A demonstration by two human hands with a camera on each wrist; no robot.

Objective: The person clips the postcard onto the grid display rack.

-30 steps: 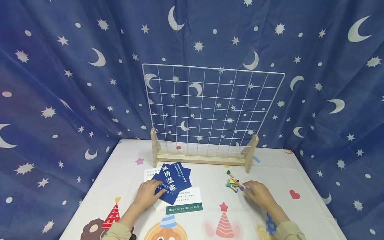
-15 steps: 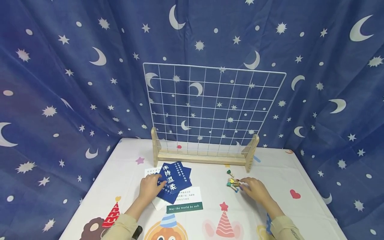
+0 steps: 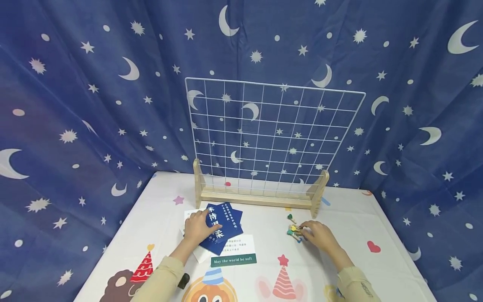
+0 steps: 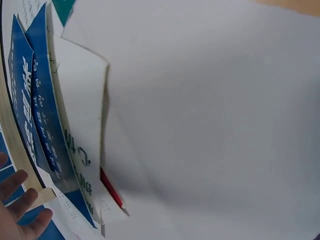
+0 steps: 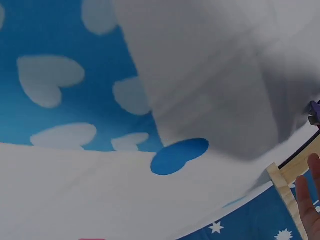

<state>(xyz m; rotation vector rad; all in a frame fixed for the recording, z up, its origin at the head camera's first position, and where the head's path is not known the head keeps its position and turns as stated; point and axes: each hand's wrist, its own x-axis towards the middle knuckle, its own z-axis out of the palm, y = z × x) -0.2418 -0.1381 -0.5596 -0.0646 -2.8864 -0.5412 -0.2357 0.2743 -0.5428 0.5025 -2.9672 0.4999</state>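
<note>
My left hand lies over a fanned pile of cards, thumb and fingers spread. On top are dark blue cards with white characters. Beneath them are white cards, one with a green strip reading "May the world be soft". Relaxed left fingers show at the edge of the left wrist view. My right hand has its fingertips at a small heap of wooden clips with coloured heart tops. The hand covers part of the heap; I cannot tell whether it pinches one.
A white wire grid stands upright in a wooden base behind the cards and clips. One green-topped clip lies apart, nearer the base. Beneath everything is a white cartoon-printed tablecloth. A starry blue curtain surrounds the table.
My left hand has moved rightward and farther over the blue cards. The right hand has shifted left onto the clips, covering the purple one seen earlier. The head view has shifted slightly.
</note>
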